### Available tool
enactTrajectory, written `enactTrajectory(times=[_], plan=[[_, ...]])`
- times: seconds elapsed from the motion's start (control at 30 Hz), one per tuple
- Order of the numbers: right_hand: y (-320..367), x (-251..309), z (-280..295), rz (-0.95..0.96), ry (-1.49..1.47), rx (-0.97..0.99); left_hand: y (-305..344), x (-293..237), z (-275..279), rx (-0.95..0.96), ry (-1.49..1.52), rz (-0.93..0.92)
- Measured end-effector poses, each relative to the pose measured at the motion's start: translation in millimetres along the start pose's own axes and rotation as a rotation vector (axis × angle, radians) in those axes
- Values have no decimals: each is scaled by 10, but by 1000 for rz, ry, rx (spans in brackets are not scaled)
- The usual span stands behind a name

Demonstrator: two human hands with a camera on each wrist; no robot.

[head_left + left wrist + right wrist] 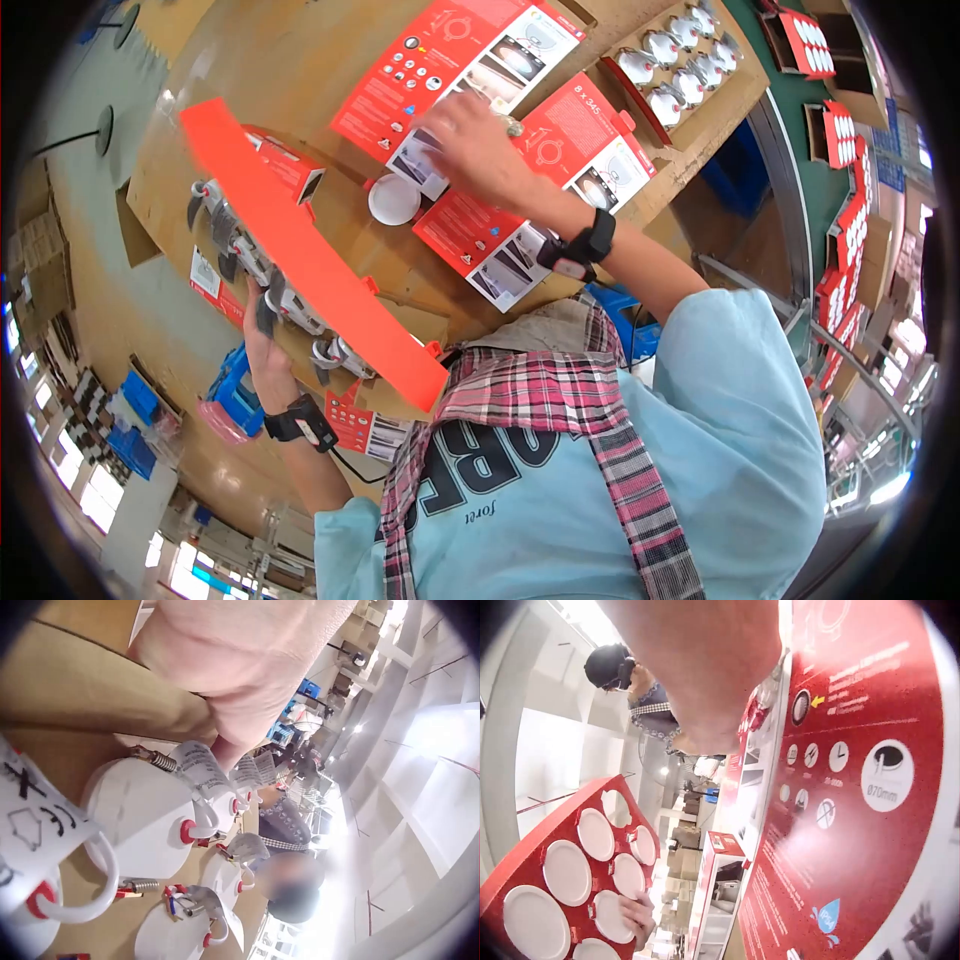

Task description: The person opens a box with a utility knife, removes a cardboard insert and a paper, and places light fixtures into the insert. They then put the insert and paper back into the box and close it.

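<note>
Two hands (470, 142), one loose disc (394, 200), eight lamps (687, 87) in corner box (637, 103)

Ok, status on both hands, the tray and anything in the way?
Left hand grips red tray, tilted, one hole empty. Right hand blurred over printed red cardboard, grip unclear. Loose white disc nearby, possibly in the way.

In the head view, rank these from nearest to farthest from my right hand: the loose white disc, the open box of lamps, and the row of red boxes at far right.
From the right hand:
1. Loose white disc, close by on its left.
2. Open box of lamps, to the right.
3. Row of red boxes, beyond the table.
</note>
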State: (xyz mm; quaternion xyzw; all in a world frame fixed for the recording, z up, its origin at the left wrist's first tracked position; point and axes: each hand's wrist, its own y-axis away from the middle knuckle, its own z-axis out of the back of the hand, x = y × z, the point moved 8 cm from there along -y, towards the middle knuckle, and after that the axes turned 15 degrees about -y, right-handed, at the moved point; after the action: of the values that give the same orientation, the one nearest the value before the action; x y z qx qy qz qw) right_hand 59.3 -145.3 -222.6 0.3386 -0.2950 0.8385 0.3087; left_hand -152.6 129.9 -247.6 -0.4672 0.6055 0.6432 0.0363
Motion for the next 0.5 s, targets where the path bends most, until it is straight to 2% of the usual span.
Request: enactTrajectory(times=[0.03,0.07,0.13,0.23,0.3,0.33,0.37,0.43,0.5], plan=[[23,234,-134,120,-61,59,64,19,-73,21,27,16],[67,429,-327,147,-99,214,97,66,-87,41,76,32],[192,553,-798,135,-82,306,133,144,-82,83,171,51],[291,495,-1287,195,348,295,251,190,-9,-36,144,59],[234,456,-1391,177,377,298,315,202,89,-124,121,29],[186,439,-1407,168,391,302,330,228,97,-100,162,26],[157,366,-1472,115,357,393,344,254,102,-75,205,23],[89,265,-1476,58,211,426,405,239,-29,2,277,40],[26,166,-1431,-45,68,477,390,269,20,-20,272,26]])
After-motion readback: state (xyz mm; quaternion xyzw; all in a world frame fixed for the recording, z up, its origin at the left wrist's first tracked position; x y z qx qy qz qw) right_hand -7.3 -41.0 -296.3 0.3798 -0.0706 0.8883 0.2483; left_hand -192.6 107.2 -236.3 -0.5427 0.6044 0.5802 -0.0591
